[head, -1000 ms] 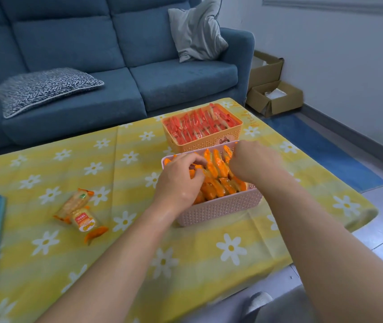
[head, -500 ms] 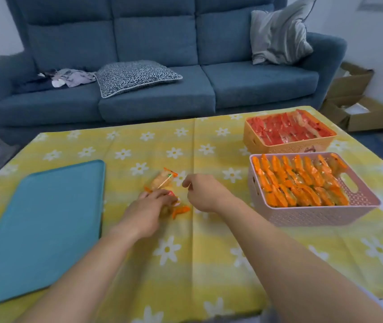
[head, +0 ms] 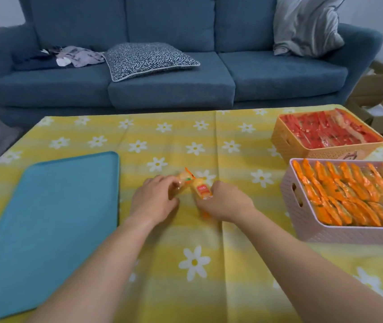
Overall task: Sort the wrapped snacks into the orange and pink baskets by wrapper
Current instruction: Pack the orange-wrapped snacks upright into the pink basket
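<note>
A yellow daisy tablecloth (head: 192, 276) is spread before a blue sofa (head: 171, 73), with a teal tray (head: 46, 217) laid at left. One orange-wrapped snack (head: 183, 180) is gripped by the left hand (head: 154, 202), another snack (head: 202, 191) by the right hand (head: 226, 202).

A tray (head: 46, 217) lies at the counter's (head: 185, 287) left; two snacks (head: 194, 186) sit mid-counter between the hands (head: 153, 201); two baskets (head: 348, 231) stand right, one behind the other; a sofa (head: 162, 78) lies beyond

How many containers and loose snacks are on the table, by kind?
Baskets: 2, orange basket and pink basket
Trays: 1, teal tray
Loose snacks: 2, one at the left hand, snack, one at the right hand, snack
Total: 5
</note>
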A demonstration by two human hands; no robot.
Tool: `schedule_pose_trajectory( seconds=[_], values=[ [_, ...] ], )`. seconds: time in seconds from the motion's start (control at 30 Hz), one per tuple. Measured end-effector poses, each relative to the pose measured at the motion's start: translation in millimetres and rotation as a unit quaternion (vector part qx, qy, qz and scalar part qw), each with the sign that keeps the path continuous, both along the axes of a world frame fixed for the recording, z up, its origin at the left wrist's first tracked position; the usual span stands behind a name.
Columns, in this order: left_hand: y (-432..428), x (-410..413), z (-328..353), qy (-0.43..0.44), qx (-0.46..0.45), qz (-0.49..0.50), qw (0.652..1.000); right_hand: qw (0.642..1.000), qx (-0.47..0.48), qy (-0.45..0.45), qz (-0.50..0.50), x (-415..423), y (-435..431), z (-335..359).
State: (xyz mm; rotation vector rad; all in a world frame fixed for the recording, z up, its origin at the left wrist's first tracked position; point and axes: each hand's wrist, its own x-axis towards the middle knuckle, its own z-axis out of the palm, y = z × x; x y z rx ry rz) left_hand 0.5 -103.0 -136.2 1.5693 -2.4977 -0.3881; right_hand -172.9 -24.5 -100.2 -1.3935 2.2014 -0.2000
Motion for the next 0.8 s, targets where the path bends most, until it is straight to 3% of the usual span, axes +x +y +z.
schedule_pose_trajectory(
  seconds=[0.07, 0.13, 0.23, 0.33, 0.43, 0.5, 0.63, 0.73, 0.8],
  values=[
    [4, -3, 4, -0.006, -0.030, 0.037, 0.999, 0.998, -0.012, -0.057, -0.031, -4, -1, 6],
    [6, -9, 11, 0.035, -0.002, 0.091, 0.995, 0.989, -0.036, -0.134, -0.055, -5, 1, 10],
    [19, -33, 35, 0.264, 0.131, 0.167, 0.941, 0.964, -0.100, -0.233, -0.084, -7, 10, 24],
    [47, -66, 64, 0.418, 0.169, 0.131, 0.883, 0.938, -0.178, -0.276, -0.111, -17, 19, 46],
    [81, -101, 83, 0.466, 0.163, 0.068, 0.867, 0.908, -0.249, -0.304, -0.146, -45, 44, 75],
    [97, -125, 92, 0.459, 0.151, 0.041, 0.874, 0.913, -0.281, -0.258, -0.147, -69, 63, 91],
    [133, -194, 104, 0.395, 0.146, -0.018, 0.907, 0.938, -0.301, -0.065, -0.163, -141, 112, 101],
    [152, -233, 96, 0.198, 0.075, -0.058, 0.976, 0.961, -0.184, 0.100, -0.179, -198, 147, 86],
    [158, -245, 90, 0.086, -0.002, -0.059, 0.995, 0.977, -0.065, 0.123, -0.162, -223, 162, 74]
  ],
)
